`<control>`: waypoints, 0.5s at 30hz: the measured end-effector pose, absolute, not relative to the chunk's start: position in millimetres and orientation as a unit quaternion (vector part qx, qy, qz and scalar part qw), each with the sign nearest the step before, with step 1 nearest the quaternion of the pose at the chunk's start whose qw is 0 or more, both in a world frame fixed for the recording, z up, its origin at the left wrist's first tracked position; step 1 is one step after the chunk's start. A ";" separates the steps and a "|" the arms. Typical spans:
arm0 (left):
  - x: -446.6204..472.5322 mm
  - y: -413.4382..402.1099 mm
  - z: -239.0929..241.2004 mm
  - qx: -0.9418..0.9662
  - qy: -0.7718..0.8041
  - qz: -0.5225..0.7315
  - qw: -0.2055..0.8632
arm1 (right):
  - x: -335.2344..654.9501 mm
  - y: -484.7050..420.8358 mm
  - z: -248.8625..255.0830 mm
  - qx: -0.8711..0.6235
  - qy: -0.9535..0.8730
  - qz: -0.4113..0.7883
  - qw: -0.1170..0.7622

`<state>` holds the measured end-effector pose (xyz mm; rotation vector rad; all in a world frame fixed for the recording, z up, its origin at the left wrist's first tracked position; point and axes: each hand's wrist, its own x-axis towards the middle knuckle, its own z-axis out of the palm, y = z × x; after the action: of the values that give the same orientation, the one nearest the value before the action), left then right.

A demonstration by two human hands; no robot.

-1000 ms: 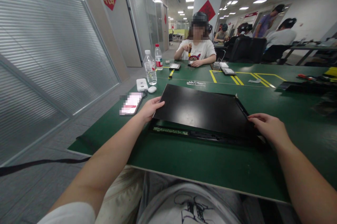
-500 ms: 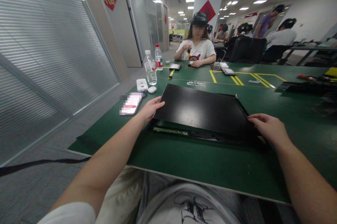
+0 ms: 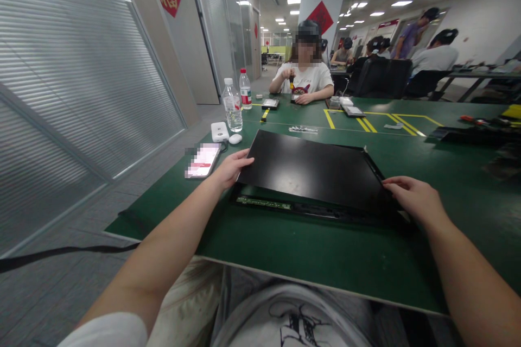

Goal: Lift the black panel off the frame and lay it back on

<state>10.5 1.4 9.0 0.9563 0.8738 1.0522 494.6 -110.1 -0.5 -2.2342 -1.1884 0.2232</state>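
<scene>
A glossy black LCD panel [image 3: 305, 170] lies tilted above a black back housing [image 3: 325, 212], its left end raised higher than its right. My left hand [image 3: 234, 166] grips the panel's left edge, thumb on top and the other fingers hidden beneath. At the right edge, my right hand [image 3: 413, 195] is closed with thumb and fingertips pinched on the panel's side, close against the housing's rim. Along the housing's near side shows a strip of green circuit board [image 3: 264, 203]. The panel covers most of the housing's inside.
On the green table [image 3: 309, 260], a phone [image 3: 202, 161], white power bank [image 3: 220, 131], earbud-like case [image 3: 235, 139] and two bottles [image 3: 233, 105] stand left. Across sits a person [image 3: 303, 78] with a tool. Dark parts [image 3: 480, 134] lie at the right.
Almost nothing differs. Both my hands stay at the panel's edges, with only a very slight shift of the fingers.
</scene>
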 end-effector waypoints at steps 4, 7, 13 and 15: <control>10.4 2.6 8.3 0.413 0.392 0.476 0.671 | 492.5 -110.8 0.1 -0.839 -0.445 0.088 0.301; 11.3 3.2 7.3 0.411 0.399 0.477 0.667 | 491.7 -111.2 0.9 -0.839 -0.446 0.088 0.299; 11.8 0.8 4.9 0.461 0.412 0.470 0.630 | 490.3 -111.5 3.2 -0.842 -0.444 0.086 0.295; 10.7 1.9 2.2 0.488 0.421 0.467 0.605 | 490.8 -111.4 3.1 -0.840 -0.444 0.086 0.298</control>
<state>10.7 1.9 2.2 1.1297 0.9742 1.0809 490.8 -111.4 3.1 -2.2326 -1.1809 0.2289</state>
